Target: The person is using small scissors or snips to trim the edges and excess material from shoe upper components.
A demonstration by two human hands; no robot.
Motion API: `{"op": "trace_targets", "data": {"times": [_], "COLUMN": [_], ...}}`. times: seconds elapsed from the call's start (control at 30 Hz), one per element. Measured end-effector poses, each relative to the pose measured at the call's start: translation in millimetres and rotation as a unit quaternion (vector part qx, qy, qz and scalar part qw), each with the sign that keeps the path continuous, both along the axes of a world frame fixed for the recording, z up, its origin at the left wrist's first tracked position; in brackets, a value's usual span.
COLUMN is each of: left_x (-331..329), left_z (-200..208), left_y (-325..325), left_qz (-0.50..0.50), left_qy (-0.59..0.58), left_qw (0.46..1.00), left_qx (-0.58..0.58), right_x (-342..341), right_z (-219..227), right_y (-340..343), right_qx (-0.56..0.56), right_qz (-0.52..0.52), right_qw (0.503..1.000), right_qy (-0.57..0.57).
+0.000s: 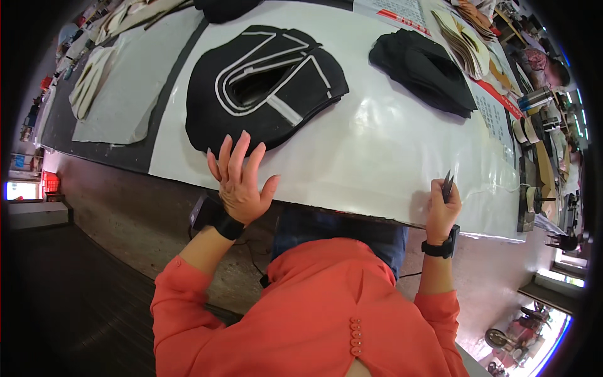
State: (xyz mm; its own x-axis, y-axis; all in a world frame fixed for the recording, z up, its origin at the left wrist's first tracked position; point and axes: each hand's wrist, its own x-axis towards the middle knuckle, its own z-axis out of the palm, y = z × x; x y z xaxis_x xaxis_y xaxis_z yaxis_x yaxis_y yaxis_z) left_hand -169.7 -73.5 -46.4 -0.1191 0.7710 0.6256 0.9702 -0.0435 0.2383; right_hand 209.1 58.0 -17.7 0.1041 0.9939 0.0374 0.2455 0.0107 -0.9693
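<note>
While left hand (240, 193) splays at black fabric (264, 125), right hand (442, 213) grips snips (447, 188).

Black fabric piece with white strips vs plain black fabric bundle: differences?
The black fabric piece bears white strips; the plain black fabric bundle shows none. The piece looks larger than the bundle and lies closer to the left hand. Both rest on the glossy white tabletop.

Two hands (242, 188) (441, 210), three black fabric items (260, 122) (421, 69) (226, 9), one dark pointed tool (446, 188).
</note>
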Motion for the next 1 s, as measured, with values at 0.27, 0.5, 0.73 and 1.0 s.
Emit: {"op": "trace_targets", "data": {"times": [0.27, 0.5, 0.73, 1.0], "left_x": [1.6, -0.8, -3.8, 34.7], "left_z": [0.8, -1.4, 1.8, 19.2], "left_y": [8.1, 14.4, 22.3, 7.0], "left_qz": [0.009, -0.044, -0.044, -0.017], "left_qy": [0.057, 0.077, 0.102, 0.082], "left_qw": [0.997, 0.995, 0.991, 0.995], "left_qx": [0.06, 0.051, 0.07, 0.046], "right_x": [-1.3, 2.1, -6.3, -8.8], "right_z": [4.7, -3.8, -1.6, 0.6], "right_y": [5.5, 9.6, 21.1, 6.2], "right_qx": [0.019, 0.004, 0.061, 0.052], "right_qz": [-0.021, -0.008, 0.058, 0.061], "right_qw": [0.999, 1.0, 0.996, 0.997], "right_qy": [-0.037, -0.011, 0.001, -0.014]}}
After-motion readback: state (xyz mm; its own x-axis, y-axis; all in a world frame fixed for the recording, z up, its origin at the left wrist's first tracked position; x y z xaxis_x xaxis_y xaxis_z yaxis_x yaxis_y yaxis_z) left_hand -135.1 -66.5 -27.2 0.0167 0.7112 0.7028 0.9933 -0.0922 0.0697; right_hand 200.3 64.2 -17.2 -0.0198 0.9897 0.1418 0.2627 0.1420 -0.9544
